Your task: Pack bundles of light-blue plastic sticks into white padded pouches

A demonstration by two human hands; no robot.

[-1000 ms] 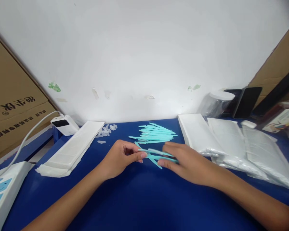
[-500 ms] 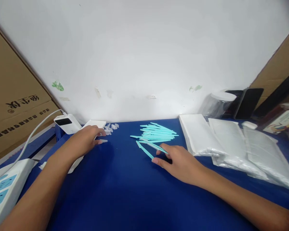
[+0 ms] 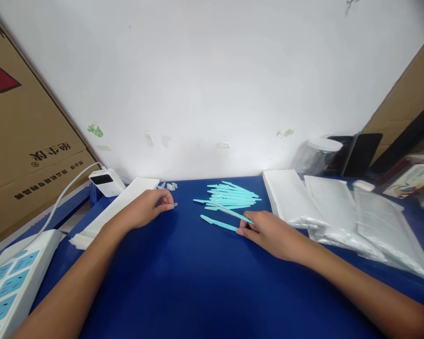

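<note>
My left hand (image 3: 150, 208) pinches a small translucent plastic cap (image 3: 175, 205) between thumb and fingertips. Just behind it, several similar loose caps (image 3: 167, 186) lie on the blue tabletop. My right hand (image 3: 265, 230) grips the handle ends of two turquoise eyebrow razors, their blade ends pointing left. The lower razor (image 3: 219, 223) is apart from the upper razor (image 3: 235, 214), whose far end looks whitish, as if covered. Beyond that hand, a loose pile of turquoise eyebrow razors (image 3: 233, 194) lies on the table.
White packets in clear plastic (image 3: 328, 212) lie at right, near a lidded clear jar (image 3: 320, 153) and a dark phone (image 3: 363, 154). At left are a white strip of paper (image 3: 127, 197), a cabled white device (image 3: 108, 182) and a power strip (image 3: 24, 278). A white wall (image 3: 212, 84) stands behind.
My left hand has drawn a cap rightward, away from the other caps, and its fingers have closed in. My right hand has shifted slightly right with the razors; the lower one lies flatter.
</note>
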